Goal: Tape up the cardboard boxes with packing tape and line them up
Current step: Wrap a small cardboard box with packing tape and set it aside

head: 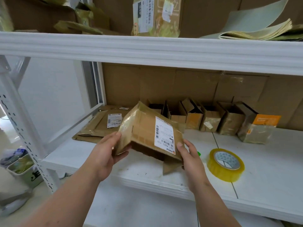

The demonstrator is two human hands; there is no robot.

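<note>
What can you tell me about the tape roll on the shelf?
The tape roll is a thick ring of yellowish clear packing tape on a pale printed core. It lies on its side, slightly tilted, on the white shelf, to the right of the right hand. Nothing holds it; a small green object shows between it and that hand.

A storeroom or parcel-packing room; white metal shelving [147, 51] holds labelled cardboard boxes [211, 118], flattened cartons [101, 125] at left; tape roll [225, 164] near right.
</note>
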